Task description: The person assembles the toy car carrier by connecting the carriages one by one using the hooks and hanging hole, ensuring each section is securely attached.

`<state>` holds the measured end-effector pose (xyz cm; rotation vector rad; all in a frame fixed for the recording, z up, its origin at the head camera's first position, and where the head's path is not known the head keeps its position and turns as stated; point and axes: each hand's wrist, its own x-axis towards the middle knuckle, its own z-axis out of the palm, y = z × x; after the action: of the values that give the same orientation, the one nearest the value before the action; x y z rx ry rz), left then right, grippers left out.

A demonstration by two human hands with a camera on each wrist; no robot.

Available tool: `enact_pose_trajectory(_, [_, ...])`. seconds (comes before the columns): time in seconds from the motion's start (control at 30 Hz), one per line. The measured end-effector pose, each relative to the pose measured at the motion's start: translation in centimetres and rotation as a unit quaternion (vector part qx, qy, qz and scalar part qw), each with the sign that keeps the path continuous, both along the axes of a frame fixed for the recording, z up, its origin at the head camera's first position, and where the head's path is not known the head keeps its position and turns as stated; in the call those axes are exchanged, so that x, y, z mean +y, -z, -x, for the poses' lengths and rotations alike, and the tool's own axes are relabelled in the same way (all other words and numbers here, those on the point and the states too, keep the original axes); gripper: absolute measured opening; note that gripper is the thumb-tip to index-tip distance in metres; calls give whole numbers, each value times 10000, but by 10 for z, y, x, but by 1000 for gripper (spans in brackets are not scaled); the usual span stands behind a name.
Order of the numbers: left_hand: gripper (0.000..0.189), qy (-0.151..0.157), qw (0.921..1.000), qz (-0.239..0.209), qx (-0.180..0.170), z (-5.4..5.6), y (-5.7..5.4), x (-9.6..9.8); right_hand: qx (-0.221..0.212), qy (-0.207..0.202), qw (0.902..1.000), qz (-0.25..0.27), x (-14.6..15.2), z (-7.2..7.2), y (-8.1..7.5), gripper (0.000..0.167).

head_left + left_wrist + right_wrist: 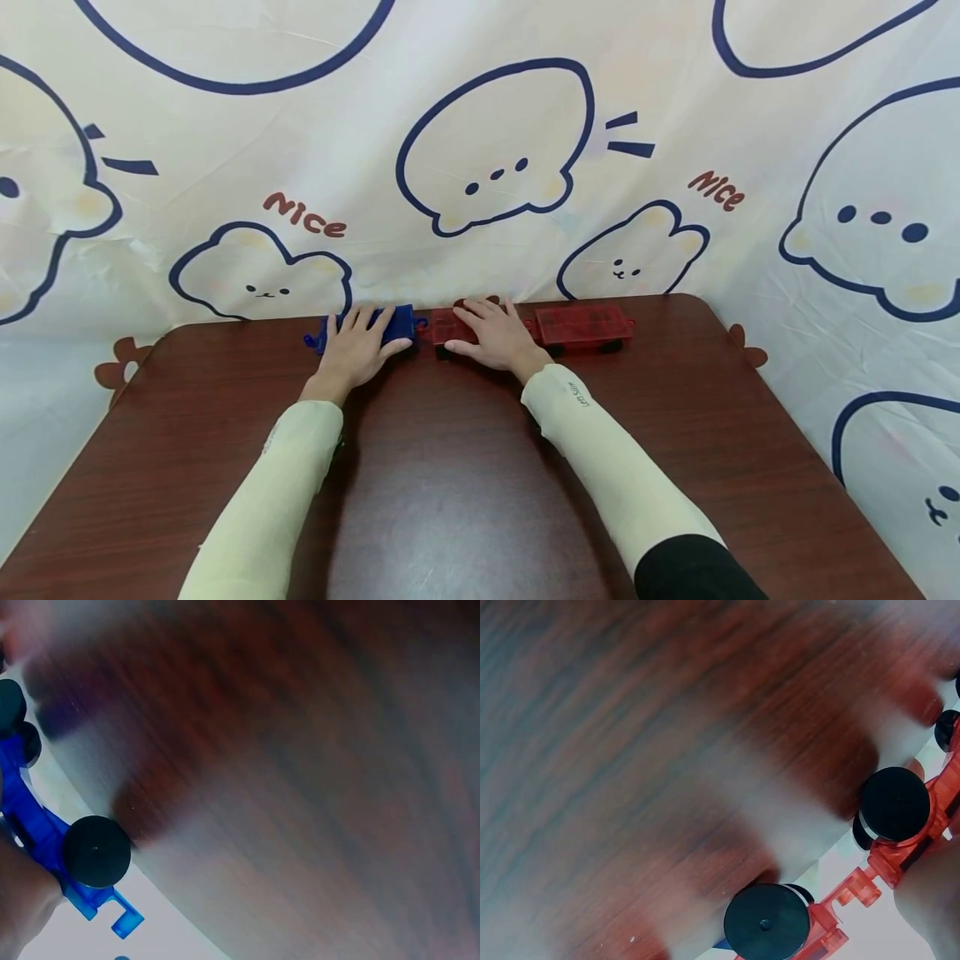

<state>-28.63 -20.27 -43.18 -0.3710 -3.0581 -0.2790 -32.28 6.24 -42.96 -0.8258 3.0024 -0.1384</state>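
While the left hand [351,357] lies spread on a blue plastic toy wagon [402,322], the right hand [495,337] lies spread on a red translucent plastic wagon [442,326], both at the far edge of the brown wood-grain table [435,475].

Wagon row [444,324] far back on table [442,475]

A screened-off spot, kind of room unclear — brown wood-grain table [435,475], cartoon-printed cloth [375,150] behind and beside it.
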Motion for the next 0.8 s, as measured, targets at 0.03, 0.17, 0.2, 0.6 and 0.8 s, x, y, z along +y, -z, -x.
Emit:
enact_pose_trajectory(0.03, [79, 3, 10000, -21, 21, 0, 0, 0, 3, -2, 10000, -3, 0, 0, 0, 82])
enact_pose_trajectory(0.17, [79, 20, 9999, -112, 103, -1, -1, -2, 12, -14, 10000, -21, 0, -1, -1, 81])
enact_pose_trajectory(0.2, [79, 23, 9998, -134, 113, -1, -1, -2, 17, -20, 10000, -28, 1, -1, -1, 81])
enact_pose_trajectory(0.6, [84, 114, 9995, -272, 73, -2, -2, -8, -9, -30, 10000, -29, 1, -1, -3, 81])
enact_pose_trajectory(0.8, [81, 137, 9993, -345, 84, -3, -1, -10, -12, -76, 10000, -21, 1, -1, -2, 82])
